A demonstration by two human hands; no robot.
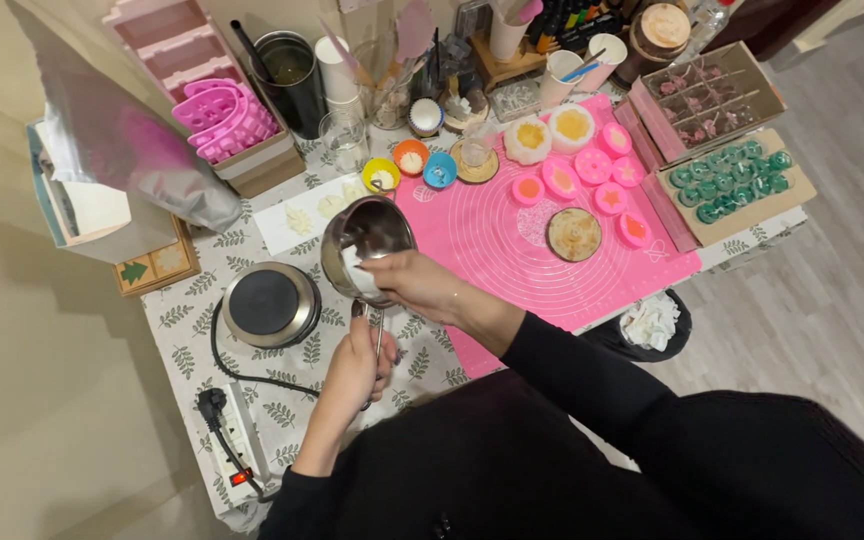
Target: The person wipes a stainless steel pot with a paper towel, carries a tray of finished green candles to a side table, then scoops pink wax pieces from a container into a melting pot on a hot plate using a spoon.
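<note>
Pink mat (pixel 492 240) is lying beside the small steel pot (pixel 367 245), raised over the table's front. Left hand (pixel 357 365) is closing around its handle below; right hand (pixel 407 280) is pinching something white inside the rim.

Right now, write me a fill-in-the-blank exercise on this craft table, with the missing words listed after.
1. The left hand grips the handle of the small steel ____, held above the table.
2. The right hand presses a piece of ____ paper inside the small steel saucepan.
3. The round black electric hotplate sits on the ____-patterned tablecloth.
4. The round wooden lid lies on the ____ silicone mat.

Missing words: saucepan; white; leaf; pink
</note>
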